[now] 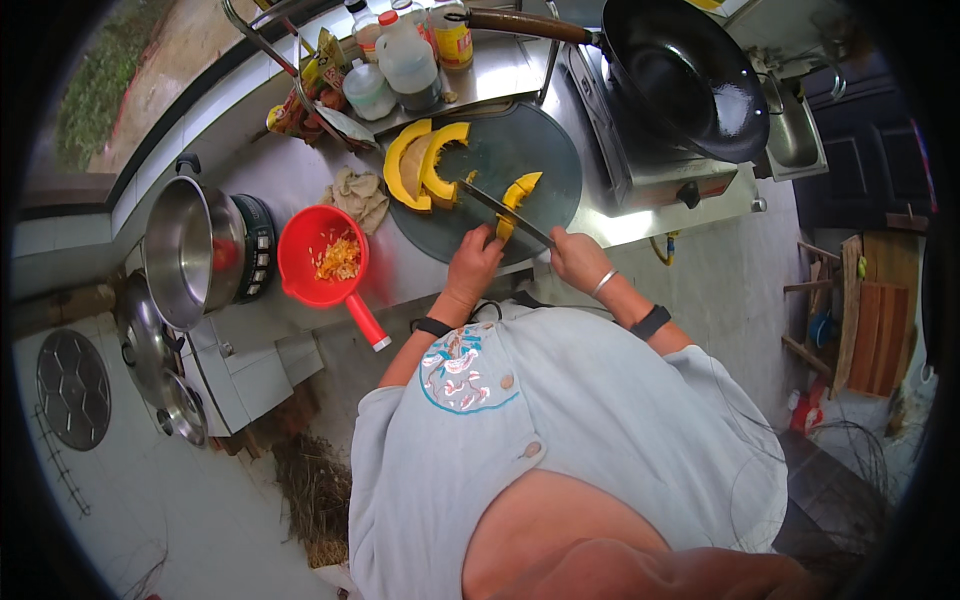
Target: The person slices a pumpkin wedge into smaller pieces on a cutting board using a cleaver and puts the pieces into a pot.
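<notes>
A strip of pumpkin (518, 194) lies on the dark round cutting board (487, 142), partly cut across near its far end. My left hand (477, 257) grips the near end of the strip. In my right hand (580, 259) is the handle of a kitchen knife (501, 206), whose blade crosses the strip just beyond my left fingertips. Larger curved pumpkin wedges (442, 161) rest at the board's left side, left of the knife tip. Whether the blade has gone through the flesh cannot be seen.
Left of the board stand a red plastic ladle (296, 262) holding pumpkin seeds and pulp, a crumpled cloth (358, 196) and a steel pot (180, 255). A black wok (675, 75) sits on the gas stove (675, 184) at right. Bottles (405, 64) and jars line the back.
</notes>
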`<move>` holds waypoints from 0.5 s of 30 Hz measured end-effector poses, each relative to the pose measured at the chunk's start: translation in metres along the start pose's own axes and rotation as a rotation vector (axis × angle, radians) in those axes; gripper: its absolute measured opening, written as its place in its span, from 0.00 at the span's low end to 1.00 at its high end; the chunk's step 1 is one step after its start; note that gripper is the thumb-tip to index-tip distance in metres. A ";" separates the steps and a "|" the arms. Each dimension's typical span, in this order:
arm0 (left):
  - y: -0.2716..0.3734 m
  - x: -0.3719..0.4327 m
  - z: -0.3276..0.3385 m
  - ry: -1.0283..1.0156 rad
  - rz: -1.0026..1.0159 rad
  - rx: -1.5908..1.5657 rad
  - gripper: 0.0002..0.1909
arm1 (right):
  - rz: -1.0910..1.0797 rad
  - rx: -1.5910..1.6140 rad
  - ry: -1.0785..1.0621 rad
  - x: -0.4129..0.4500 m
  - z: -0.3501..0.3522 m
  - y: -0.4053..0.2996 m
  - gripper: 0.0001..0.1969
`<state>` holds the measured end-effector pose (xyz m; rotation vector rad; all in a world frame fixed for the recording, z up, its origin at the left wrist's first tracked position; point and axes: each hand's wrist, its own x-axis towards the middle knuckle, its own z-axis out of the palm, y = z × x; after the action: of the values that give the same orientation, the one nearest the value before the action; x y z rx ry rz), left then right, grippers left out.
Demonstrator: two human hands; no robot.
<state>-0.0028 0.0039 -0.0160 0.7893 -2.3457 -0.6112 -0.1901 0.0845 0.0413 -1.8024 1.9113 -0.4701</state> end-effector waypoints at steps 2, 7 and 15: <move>-0.002 -0.006 0.000 0.007 0.019 0.014 0.12 | 0.003 0.004 0.005 -0.007 -0.003 -0.007 0.05; -0.007 -0.013 0.010 -0.116 0.039 0.106 0.06 | 0.036 -0.140 -0.142 -0.019 -0.009 -0.013 0.07; -0.012 -0.016 0.019 -0.098 0.039 0.062 0.05 | 0.087 -0.118 -0.175 -0.003 0.013 -0.008 0.06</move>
<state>0.0002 0.0098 -0.0424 0.7550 -2.4742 -0.5754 -0.1767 0.0881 0.0353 -1.7610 1.9207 -0.1665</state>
